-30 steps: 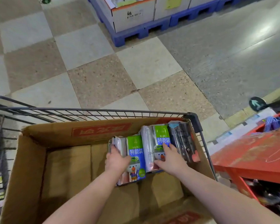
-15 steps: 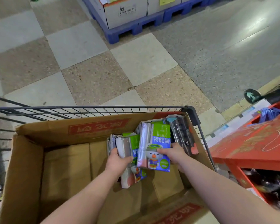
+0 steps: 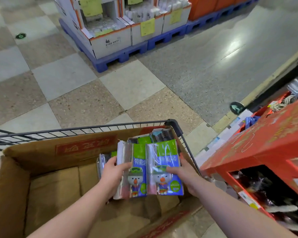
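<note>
An open cardboard box (image 3: 41, 152) sits inside a wire shopping cart (image 3: 93, 128). My left hand (image 3: 113, 174) grips a green-and-blue blister pack (image 3: 136, 169) with a cartoon figure on it, lifted above the box. My right hand (image 3: 184, 172) grips a second, matching pack (image 3: 165, 162) beside the first. More packs (image 3: 155, 135) stand against the box's far right corner, partly hidden behind the two held ones.
A red display stand (image 3: 265, 145) with goods stands close on the right. Blue pallets (image 3: 120, 55) with white cartons line the far side of the tiled floor. The box's left half shows bare cardboard bottom.
Both hands have lifted their packs up out of the row in the box's far right corner, the right one first. The camera has tilted up, showing more of the pallets.
</note>
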`<control>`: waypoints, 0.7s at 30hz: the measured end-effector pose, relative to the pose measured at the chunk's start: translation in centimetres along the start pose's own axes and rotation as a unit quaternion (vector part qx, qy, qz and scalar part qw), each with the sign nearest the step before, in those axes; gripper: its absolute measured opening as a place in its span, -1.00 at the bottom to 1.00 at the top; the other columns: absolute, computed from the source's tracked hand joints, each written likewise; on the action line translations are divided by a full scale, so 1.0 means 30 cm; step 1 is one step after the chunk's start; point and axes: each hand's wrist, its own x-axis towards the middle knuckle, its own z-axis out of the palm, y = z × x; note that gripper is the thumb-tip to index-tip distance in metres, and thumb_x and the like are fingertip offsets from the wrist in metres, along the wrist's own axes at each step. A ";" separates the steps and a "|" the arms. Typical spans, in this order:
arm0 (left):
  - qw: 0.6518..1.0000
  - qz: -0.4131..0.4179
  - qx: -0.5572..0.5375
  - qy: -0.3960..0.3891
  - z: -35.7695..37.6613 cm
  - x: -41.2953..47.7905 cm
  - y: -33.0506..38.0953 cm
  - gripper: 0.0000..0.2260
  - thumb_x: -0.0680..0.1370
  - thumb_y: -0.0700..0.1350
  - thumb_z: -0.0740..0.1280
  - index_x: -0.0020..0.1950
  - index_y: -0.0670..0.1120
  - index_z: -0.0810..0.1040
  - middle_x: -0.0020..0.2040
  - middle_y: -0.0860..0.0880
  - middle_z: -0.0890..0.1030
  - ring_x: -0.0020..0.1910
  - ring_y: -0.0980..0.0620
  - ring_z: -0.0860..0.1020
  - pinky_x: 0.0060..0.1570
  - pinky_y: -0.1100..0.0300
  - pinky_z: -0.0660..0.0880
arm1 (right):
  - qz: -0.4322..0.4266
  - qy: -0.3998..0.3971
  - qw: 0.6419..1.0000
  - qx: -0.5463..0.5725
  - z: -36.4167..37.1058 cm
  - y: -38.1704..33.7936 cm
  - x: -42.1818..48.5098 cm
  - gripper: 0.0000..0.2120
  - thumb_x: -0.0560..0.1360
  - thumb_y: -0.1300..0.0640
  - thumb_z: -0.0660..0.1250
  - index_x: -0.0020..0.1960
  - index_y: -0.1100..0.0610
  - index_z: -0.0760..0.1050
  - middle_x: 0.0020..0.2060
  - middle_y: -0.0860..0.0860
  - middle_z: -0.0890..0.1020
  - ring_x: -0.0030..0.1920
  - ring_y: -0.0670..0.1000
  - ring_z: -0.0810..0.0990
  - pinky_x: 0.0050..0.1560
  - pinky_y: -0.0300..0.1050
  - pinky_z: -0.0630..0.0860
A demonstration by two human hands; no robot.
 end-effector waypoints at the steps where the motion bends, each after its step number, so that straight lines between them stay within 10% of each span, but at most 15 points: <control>1: 1.000 0.003 -0.001 -0.013 0.027 -0.019 0.011 -0.74 0.46 -0.27 0.42 0.13 -0.13 0.53 -0.05 -0.17 0.65 -0.13 -0.16 0.64 -0.21 0.04 0.58 | -0.013 -0.003 1.000 0.015 -0.040 0.003 -0.026 -0.68 0.48 0.43 0.31 0.20 0.22 0.45 -0.11 0.12 0.69 -0.30 0.03 0.69 -0.42 -0.18 0.56; 4: 0.998 0.009 -0.010 -0.059 0.136 -0.093 0.040 -0.74 0.47 -0.29 0.39 0.13 -0.12 0.52 -0.04 -0.20 0.65 -0.11 -0.21 0.64 -0.10 -0.07 0.60 | -0.039 0.018 0.998 0.050 -0.178 0.035 -0.119 -0.77 0.50 0.47 0.24 -0.01 0.18 0.51 -0.29 0.03 0.69 -0.35 0.02 0.66 -0.30 -0.10 0.61; 8: 0.991 0.011 -0.020 -0.134 0.336 -0.227 0.050 -0.77 0.48 -0.34 0.35 0.12 -0.19 0.53 -0.05 -0.27 0.66 -0.15 -0.23 0.64 -0.08 -0.12 0.59 | -0.067 0.055 0.990 0.114 -0.397 0.119 -0.261 -0.75 0.49 0.47 0.22 0.12 0.31 0.52 -0.02 0.27 0.67 -0.10 0.23 0.64 0.03 0.17 0.55; 17: 0.957 0.058 0.032 -0.282 0.876 -0.662 -0.012 -0.65 0.31 -0.27 0.43 0.09 -0.26 0.57 -0.09 -0.30 0.66 -0.17 -0.24 0.63 -0.03 -0.24 0.57 | -0.126 0.171 0.934 0.289 -0.916 0.432 -0.715 -0.79 0.49 0.45 0.18 0.03 0.27 0.52 -0.29 0.17 0.69 -0.39 0.12 0.66 -0.31 0.05 0.61; 21: 0.938 0.081 0.053 -0.334 1.071 -0.836 -0.061 -0.79 0.44 -0.37 0.32 0.04 -0.21 0.57 -0.16 -0.25 0.67 -0.27 -0.16 0.62 -0.21 0.03 0.58 | -0.156 0.209 0.904 0.339 -1.078 0.543 -0.883 -0.83 0.53 0.29 0.23 0.07 0.26 0.56 -0.20 0.25 0.68 -0.34 0.18 0.67 -0.16 0.19 0.59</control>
